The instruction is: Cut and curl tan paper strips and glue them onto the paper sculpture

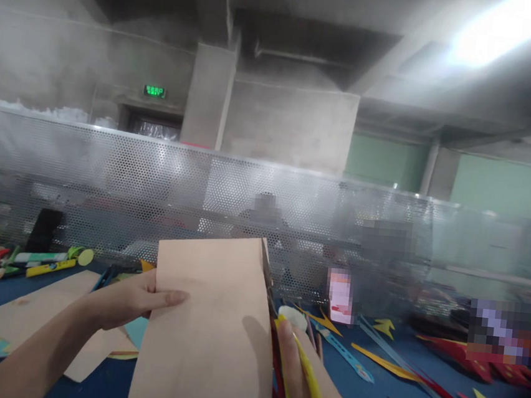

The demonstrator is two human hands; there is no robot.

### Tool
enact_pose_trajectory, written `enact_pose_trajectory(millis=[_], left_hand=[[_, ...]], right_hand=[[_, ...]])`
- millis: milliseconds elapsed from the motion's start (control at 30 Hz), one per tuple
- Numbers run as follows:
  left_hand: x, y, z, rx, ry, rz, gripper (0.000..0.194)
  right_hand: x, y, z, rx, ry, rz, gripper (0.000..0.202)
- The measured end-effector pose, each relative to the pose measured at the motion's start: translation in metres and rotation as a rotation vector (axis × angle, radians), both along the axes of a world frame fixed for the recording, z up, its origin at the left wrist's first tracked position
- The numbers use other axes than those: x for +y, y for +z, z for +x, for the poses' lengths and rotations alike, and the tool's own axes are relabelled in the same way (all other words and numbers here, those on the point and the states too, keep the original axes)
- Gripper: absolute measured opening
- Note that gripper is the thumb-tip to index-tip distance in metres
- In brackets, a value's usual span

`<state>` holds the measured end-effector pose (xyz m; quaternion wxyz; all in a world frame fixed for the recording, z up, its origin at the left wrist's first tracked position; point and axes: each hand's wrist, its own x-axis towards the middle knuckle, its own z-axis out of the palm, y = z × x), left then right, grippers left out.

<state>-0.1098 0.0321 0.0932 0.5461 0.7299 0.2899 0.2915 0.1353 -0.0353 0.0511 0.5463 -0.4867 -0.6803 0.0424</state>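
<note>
A large sheet of pale peach paper (pixel 206 331) is held up in front of me. My left hand (pixel 143 297) pinches its left edge, thumb on the near face and the other fingers hidden behind. At the right edge, my right hand (pixel 297 358) grips scissors (pixel 307 378) with yellow and red handles. Their dark blades point upward along the paper's right edge, near its top corner, and a thin sliver of paper shows beyond them. How far apart the blades are is hard to make out. A shadow of the right hand falls on the paper.
A perforated metal screen (pixel 153 194) runs behind the blue table (pixel 345 394). Markers (pixel 52 266), a dark phone (pixel 45 231) and paper sheets (pixel 53 304) lie left. Coloured paper strips (pixel 386 361), a lit phone (pixel 340 297) and a white roll (pixel 292 317) are at right.
</note>
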Motion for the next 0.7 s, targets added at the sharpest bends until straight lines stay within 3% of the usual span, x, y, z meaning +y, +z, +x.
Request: enact_pose_trajectory(millis=[233,433,700], left_hand=[[-0.0002,0.0006,-0.0009,0.02,-0.006,0.011,0.032],[-0.0012,0.001,-0.0003,0.005,-0.02,0.012,0.031],[-0.0048,0.0039,-0.0001,0.047,-0.029,0.027,0.033]], right_hand=[[-0.0028,0.0029,-0.0067,0.086,0.009,-0.057,0.066],[0.0001,0.0008,-0.005,0.079,-0.012,-0.09,0.06],[-0.0013,0.0002,-0.0039,0.06,-0.006,-0.033,0.067]])
